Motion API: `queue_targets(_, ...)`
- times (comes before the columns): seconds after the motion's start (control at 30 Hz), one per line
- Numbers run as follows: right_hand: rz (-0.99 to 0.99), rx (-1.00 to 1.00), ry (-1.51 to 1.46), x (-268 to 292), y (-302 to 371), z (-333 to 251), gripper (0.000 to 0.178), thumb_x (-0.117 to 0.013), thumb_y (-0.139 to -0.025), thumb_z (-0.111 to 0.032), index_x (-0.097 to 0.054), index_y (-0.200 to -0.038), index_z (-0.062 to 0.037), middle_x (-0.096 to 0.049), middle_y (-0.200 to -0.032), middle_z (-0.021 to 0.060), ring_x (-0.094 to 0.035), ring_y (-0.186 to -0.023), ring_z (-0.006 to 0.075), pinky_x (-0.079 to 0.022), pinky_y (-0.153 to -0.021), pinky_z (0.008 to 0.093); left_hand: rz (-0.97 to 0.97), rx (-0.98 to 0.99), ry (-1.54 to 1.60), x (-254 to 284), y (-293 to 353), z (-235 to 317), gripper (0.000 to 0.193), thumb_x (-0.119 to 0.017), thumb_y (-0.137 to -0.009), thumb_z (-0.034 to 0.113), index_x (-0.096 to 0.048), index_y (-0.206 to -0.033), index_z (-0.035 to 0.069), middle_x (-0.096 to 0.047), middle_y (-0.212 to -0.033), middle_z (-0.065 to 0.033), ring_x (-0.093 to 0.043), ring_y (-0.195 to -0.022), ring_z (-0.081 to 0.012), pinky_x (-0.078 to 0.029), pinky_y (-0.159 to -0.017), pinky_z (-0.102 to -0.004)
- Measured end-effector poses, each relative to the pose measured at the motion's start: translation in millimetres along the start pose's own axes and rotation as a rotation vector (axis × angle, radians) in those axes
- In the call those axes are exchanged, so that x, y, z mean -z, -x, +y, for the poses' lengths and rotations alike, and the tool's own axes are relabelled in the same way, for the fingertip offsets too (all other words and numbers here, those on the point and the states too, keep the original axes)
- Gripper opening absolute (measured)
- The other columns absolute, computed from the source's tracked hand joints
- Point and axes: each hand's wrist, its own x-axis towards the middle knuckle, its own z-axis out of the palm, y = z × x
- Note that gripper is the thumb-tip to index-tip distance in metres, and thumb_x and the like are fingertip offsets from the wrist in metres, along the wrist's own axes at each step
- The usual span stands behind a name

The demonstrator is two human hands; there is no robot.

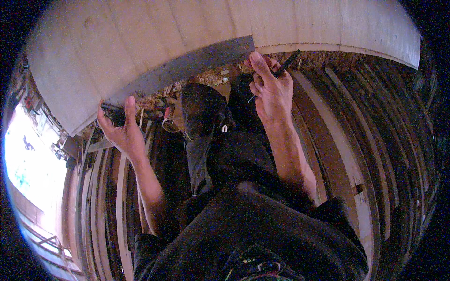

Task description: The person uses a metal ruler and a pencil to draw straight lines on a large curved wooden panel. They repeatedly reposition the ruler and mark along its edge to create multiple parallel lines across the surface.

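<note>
A long, flat grey strip (187,61) lies slantwise along the near edge of a wide pale board (154,33). My left hand (123,126) grips the strip's left end between thumb and fingers. Something dark shows beside those fingers; its kind is unclear. At the strip's right end, my right hand (275,89) pinches the corner with thumb and forefinger. A dark pen-like stick (291,61) also runs through the right hand, its thin tip emerging below the fingers. The undersides of both grips are hidden.
Below the board's edge lie wood shavings and scraps (211,76) and a small red can (169,119). Long timber lengths (344,117) stretch along both sides of my legs. A bright opening (35,159) is at the far left.
</note>
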Motion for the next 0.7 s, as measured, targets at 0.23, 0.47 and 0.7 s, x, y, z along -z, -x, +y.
queue_targets(0.23,-0.023,0.014,0.013,-1,2,-1,0.019,-0.082,-0.087,-0.022,-0.068,-0.09,-0.0092,-0.074,-0.089,0.0075,-0.038,-0.05,0.0006,-0.027,-0.044,0.0192,-0.004,0.018,-0.043,-2,-5,-13,0.08,-0.088,-0.08,0.032,-0.049,-0.138,-0.007,-0.056,-0.137,-0.0218,-0.054,-0.125,-0.0305,-0.039,-0.111,-0.0404)
queue_targets(0.47,-0.036,0.004,0.019,2,4,0,0.017,-0.08,-0.089,-0.02,-0.069,-0.089,-0.0078,-0.074,-0.091,0.0104,-0.038,-0.049,0.001,-0.026,-0.044,0.0201,-0.022,0.046,0.023,0,2,-2,0.08,-0.087,-0.081,0.033,-0.048,-0.137,-0.007,-0.057,-0.133,-0.022,-0.055,-0.124,-0.0304,-0.04,-0.11,-0.0404)
queue_targets(0.7,-0.024,-0.003,0.012,6,9,1,0.017,-0.08,-0.089,-0.02,-0.067,-0.087,-0.0087,-0.073,-0.091,0.0116,-0.037,-0.048,0.0009,-0.025,-0.043,0.0205,-0.017,-0.005,-0.068,5,1,-1,0.083,-0.088,-0.08,0.036,-0.046,-0.136,-0.008,-0.055,-0.134,-0.0243,-0.054,-0.123,-0.0299,-0.041,-0.109,-0.04)
